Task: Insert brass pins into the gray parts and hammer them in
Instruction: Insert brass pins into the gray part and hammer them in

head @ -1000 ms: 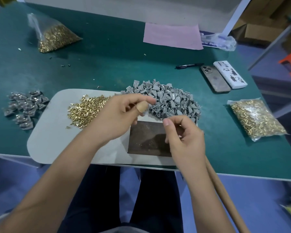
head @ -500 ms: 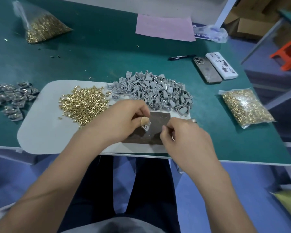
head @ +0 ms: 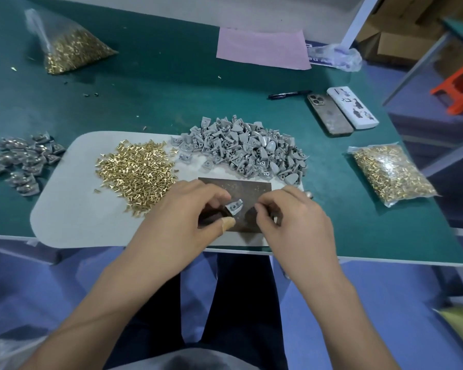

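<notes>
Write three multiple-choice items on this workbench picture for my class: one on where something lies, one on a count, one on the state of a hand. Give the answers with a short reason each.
1. Where does the loose pile of brass pins lie?
A. on the pink sheet
B. on the white mat, left of the gray parts
C. on the phones

2. How many phones lie by the pen?
A. one
B. two
C. four

3. What is the left hand doing?
A. lying flat on the table
B. gripping a hammer
C. pinching one gray part

Answers: 1 B, the pins sit on the white mat beside the gray parts. 2 B, a dark phone and a white-cased phone lie side by side. 3 C, its fingertips hold the part over the dark plate.
</notes>
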Motion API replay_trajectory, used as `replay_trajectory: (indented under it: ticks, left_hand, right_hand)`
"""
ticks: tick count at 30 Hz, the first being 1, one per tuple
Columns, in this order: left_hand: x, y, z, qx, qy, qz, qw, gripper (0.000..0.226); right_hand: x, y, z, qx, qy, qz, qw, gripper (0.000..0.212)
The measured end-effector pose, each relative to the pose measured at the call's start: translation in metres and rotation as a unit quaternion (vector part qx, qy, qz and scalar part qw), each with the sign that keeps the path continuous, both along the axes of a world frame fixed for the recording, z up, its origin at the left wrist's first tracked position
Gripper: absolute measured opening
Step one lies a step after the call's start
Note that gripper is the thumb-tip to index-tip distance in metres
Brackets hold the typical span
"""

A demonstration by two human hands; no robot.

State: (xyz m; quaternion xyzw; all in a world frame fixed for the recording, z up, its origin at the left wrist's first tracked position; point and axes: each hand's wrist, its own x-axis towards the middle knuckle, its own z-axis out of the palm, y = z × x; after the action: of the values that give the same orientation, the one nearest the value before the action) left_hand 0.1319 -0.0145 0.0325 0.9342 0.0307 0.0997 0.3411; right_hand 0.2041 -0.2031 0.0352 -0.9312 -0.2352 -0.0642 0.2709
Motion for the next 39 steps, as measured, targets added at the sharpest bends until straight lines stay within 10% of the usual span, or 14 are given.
replay_trajectory:
  ticks: [10, 20, 39]
  left_hand:
    - [0.039, 0.004, 0.032, 0.066, 0.132, -0.154, 0.977, 0.049]
    - [0.030, 0.005, 0.007, 0.003, 0.031, -0.047, 0.998, 0.012]
    - [0.012, -0.001, -0.008, -0.078, 0.000, 0.021, 0.997, 0.013]
  right_hand:
    - [-0.001, -0.008, -0.007, 0.121, 0.052, -0.025, 0.991, 0.005]
    - [-0.002, 0.004, -0.015, 0.203, 0.052, 0.036, 0.977, 0.006]
    - [0.003, 0.020, 0.011, -0.105, -0.140, 0.147, 0.974, 0.009]
